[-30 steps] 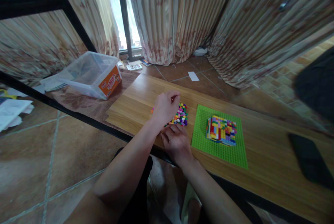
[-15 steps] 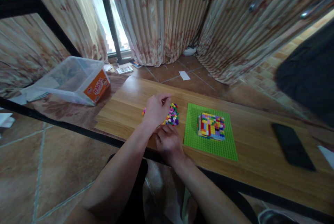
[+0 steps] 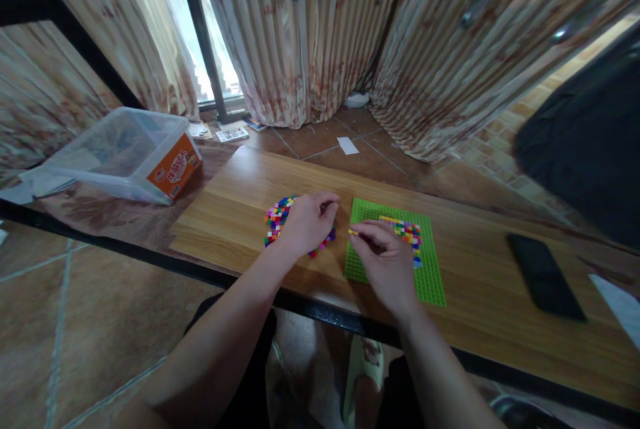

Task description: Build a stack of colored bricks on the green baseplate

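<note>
My right hand [image 3: 389,259] pinches a small yellow toy brick [image 3: 353,232] between thumb and fingertips, over the left part of a green baseplate [image 3: 433,282]. Behind that hand, partly hidden, a block built of many-coloured bricks [image 3: 411,232] sits on the baseplate. My left hand [image 3: 309,221] is held over a pile of loose coloured bricks [image 3: 276,216], covering much of it. Its thumb and fingers are curled together, and whatever may be between them is hidden.
The wooden table [image 3: 225,209] carries a black phone [image 3: 545,276] at the right. A clear plastic box [image 3: 125,149] with an orange label stands at the far left. Patterned curtains [image 3: 320,49] hang behind. A dark shape [image 3: 585,129] fills the right edge.
My right hand has moved from the loose bricks rightward to the baseplate, a yellow brick now showing in its fingertips. My left hand has shifted slightly right, uncovering the pile's left side.
</note>
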{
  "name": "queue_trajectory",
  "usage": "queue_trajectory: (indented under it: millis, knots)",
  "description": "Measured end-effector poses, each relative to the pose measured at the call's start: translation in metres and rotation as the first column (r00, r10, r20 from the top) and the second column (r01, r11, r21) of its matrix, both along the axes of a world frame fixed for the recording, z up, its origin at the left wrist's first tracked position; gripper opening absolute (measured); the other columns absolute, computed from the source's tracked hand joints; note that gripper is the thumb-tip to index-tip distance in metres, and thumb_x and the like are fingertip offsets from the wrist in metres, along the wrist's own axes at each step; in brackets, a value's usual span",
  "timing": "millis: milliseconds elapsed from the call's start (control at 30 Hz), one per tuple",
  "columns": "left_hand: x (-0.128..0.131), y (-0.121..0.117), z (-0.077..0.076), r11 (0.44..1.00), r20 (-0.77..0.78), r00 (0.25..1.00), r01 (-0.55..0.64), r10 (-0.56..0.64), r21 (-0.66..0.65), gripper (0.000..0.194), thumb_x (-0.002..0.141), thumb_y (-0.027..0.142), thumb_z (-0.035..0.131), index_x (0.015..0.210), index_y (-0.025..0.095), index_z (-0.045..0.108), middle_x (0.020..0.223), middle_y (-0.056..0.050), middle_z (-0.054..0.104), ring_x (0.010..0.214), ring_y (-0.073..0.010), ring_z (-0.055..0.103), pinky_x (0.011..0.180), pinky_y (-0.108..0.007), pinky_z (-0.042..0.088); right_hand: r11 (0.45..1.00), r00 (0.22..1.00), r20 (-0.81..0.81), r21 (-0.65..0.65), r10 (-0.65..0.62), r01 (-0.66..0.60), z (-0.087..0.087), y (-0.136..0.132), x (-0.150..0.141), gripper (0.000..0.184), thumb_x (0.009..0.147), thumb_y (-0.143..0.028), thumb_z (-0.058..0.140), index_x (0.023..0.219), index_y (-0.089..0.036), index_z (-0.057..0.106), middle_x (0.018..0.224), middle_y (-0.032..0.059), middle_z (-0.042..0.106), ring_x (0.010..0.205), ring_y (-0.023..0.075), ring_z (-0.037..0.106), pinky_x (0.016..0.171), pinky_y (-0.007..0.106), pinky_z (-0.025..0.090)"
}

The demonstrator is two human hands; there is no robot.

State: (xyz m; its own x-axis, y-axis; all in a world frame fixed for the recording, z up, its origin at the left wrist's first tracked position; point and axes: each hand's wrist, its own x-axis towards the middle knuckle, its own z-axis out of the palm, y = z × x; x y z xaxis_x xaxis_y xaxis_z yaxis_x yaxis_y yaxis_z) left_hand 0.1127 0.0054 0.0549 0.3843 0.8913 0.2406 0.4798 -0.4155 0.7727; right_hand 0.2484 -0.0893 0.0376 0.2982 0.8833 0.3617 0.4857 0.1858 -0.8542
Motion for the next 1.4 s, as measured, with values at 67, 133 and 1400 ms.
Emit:
queue_trajectory:
  millis: [67,133,1400]
  knots:
    - [0.006,-0.004,-0.002,0.999,-0.005,0.999,0.044,-0.044,-0.008,0.024,0.087,0.016,0.052,0.098,0.018,0.073,0.091,-0.005,0.076,0.082,-0.0161,0.069,0.080,-0.029,0.054,0.999,0.998,-0.040,-0.010,-0.049,0.049,-0.001,0.000,0.014,0.014,0.080,-0.031,0.065,0.088,-0.023,0.074,0.094,0.0054,0.069,0.087,0.0187,0.064,0.076,0.035,0.053]
    - [0.011,-0.008,-0.004,0.996,-0.015,0.996,0.085,-0.085,-0.022,0.024,0.088,0.016,0.051,0.099,0.017,0.073,0.091,-0.005,0.076,0.078,-0.0156,0.068,0.078,-0.029,0.054,0.996,0.993,-0.072,-0.021,-0.092,0.090,-0.004,0.000,0.026,0.016,0.079,-0.034,0.067,0.087,-0.022,0.074,0.095,0.0060,0.069,0.086,0.0190,0.065,0.075,0.035,0.054]
    - [0.048,-0.044,-0.021,0.945,-0.158,0.936,0.294,-0.315,-0.145,0.031,0.087,0.018,0.047,0.108,0.017,0.070,0.103,-0.009,0.075,0.092,-0.0224,0.069,0.086,-0.034,0.052,0.962,0.922,0.294,-0.029,-0.252,0.272,-0.016,-0.008,0.073,0.021,0.082,-0.039,0.064,0.084,-0.022,0.074,0.102,0.0088,0.066,0.096,0.0228,0.060,0.084,0.040,0.048]
